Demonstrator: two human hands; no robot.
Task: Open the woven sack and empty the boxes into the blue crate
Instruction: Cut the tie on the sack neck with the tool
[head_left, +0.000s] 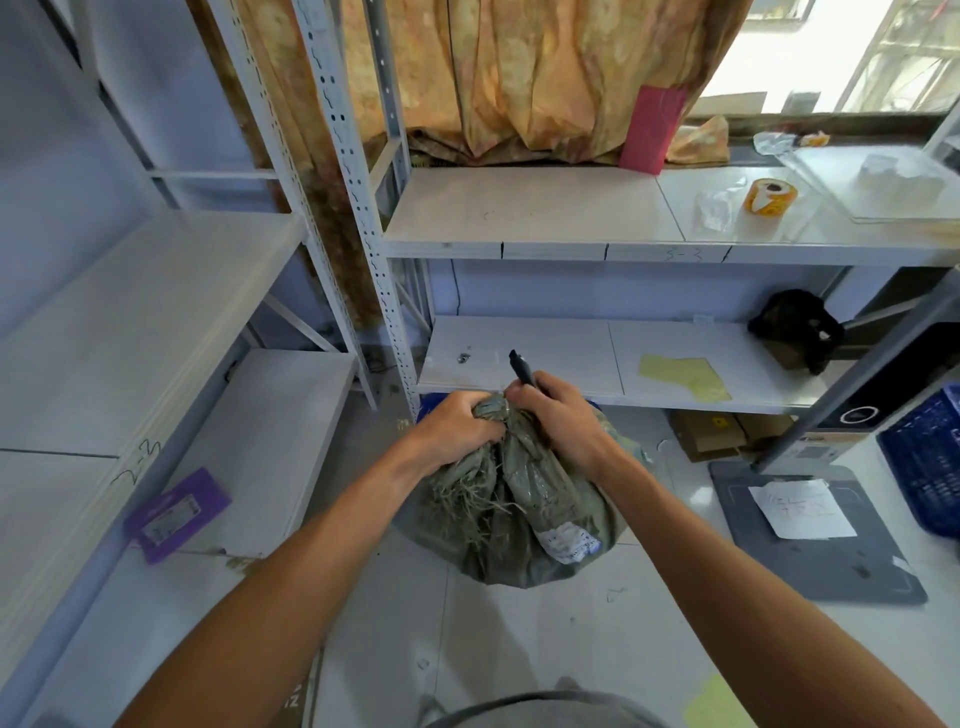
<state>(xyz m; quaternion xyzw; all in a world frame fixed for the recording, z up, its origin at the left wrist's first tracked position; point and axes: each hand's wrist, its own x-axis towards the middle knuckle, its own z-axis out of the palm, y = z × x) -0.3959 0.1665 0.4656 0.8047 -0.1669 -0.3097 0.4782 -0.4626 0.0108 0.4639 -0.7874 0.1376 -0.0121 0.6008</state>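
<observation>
Gripping the tied neck of the woven sack (519, 499), the left hand (457, 423) clenches it; the right hand (558, 415) holds a black tool (521, 368).

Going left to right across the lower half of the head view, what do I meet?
Purple card → left hand, gripping the woven sack → right hand, holding a black tool → grey mat.
</observation>
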